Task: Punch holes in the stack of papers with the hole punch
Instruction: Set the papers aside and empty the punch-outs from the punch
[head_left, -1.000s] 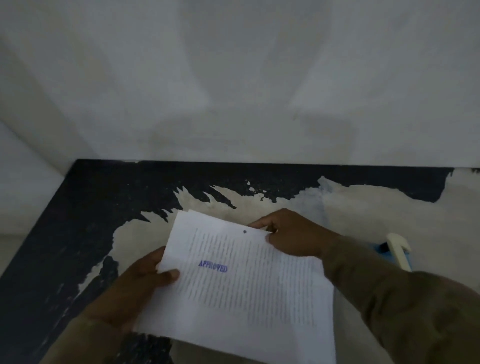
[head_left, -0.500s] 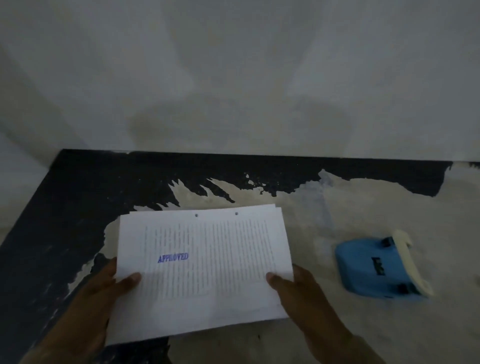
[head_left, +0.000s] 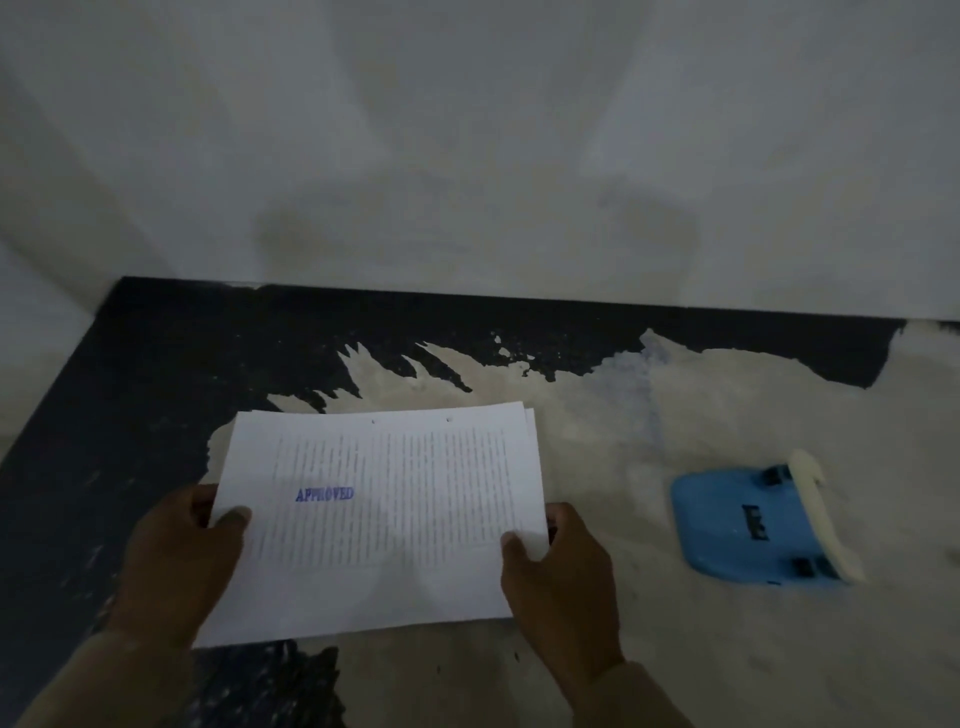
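Note:
A stack of white printed papers (head_left: 384, 519) with a blue "APPROVED" stamp lies in front of me, two small punched holes showing near its far edge. My left hand (head_left: 182, 561) grips the stack's left edge, thumb on top. My right hand (head_left: 561, 577) grips the right edge the same way. The sheets are slightly fanned at the far right corner. A blue hole punch (head_left: 748, 525) with a cream handle rests on the table to the right, apart from both hands.
The table top (head_left: 675, 415) is worn, with dark coating peeled away to pale patches. A light wall (head_left: 467, 156) rises right behind the table. The table's left edge (head_left: 52, 415) runs diagonally at the left.
The stack turned from tilted to square with my view. My right hand moved from the stack's far edge to its right edge, which uncovered the hole punch.

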